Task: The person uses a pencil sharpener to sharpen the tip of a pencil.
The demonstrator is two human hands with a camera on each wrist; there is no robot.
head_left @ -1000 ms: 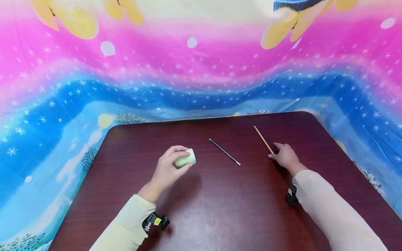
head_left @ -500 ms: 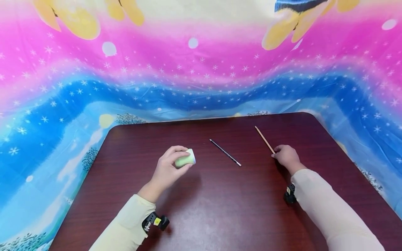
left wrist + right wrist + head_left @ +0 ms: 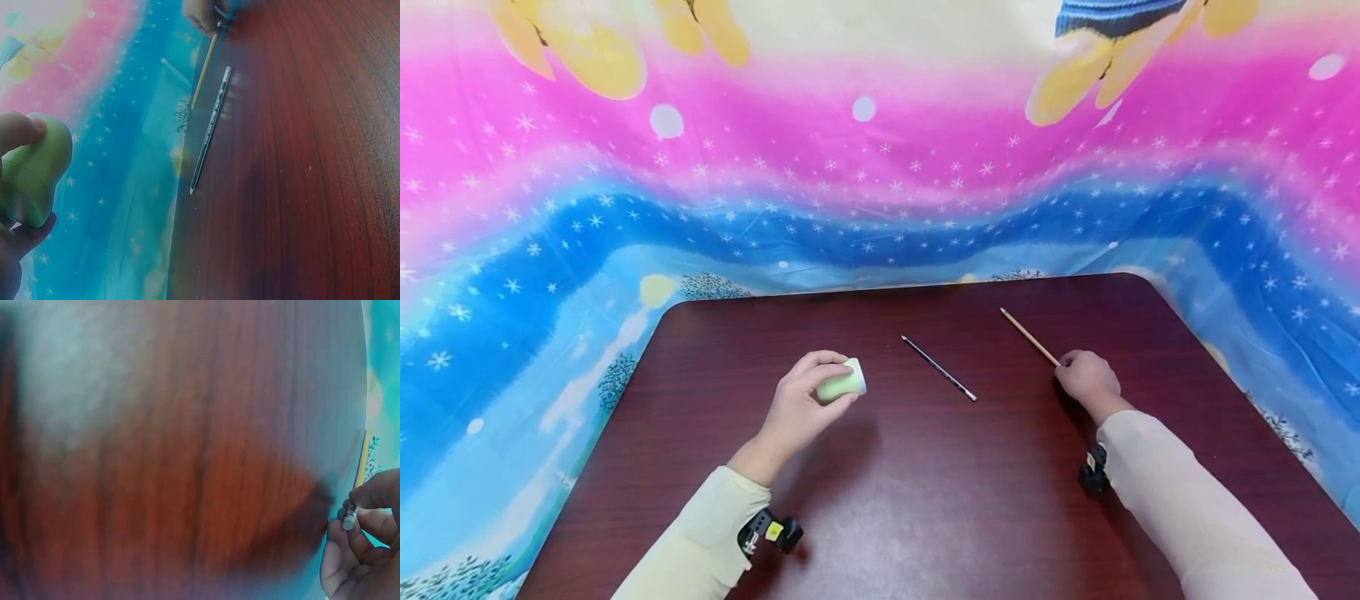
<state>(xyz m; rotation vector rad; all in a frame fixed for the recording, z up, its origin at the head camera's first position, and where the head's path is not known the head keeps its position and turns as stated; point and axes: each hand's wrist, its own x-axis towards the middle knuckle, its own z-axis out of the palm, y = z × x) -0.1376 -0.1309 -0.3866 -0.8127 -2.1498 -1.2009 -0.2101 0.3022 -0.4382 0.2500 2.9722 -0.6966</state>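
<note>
My left hand (image 3: 797,404) grips a small light-green cylinder (image 3: 841,383) with a pale end, held above the table; its exact kind cannot be told. In the left wrist view this green object (image 3: 47,153) looks rounded, with fingers around it. My right hand (image 3: 1088,382) pinches a yellow pencil (image 3: 1028,336) by its eraser end, the tip pointing away to the far left. The right wrist view shows thumb and fingertips around the eraser end (image 3: 349,522). Between the hands, a dark patterned pencil (image 3: 938,367) with a white end lies on the table, touched by neither.
The dark red-brown wooden table (image 3: 910,500) has rounded far corners. A pink and blue patterned cloth (image 3: 850,192) hangs along its back and sides. Each wrist carries a small black camera mount, such as the left one (image 3: 771,529).
The right fingers have shifted their hold to the yellow pencil's end, and its tip has swung slightly left and nearer. The left hand with the green cylinder has stayed nearly still.
</note>
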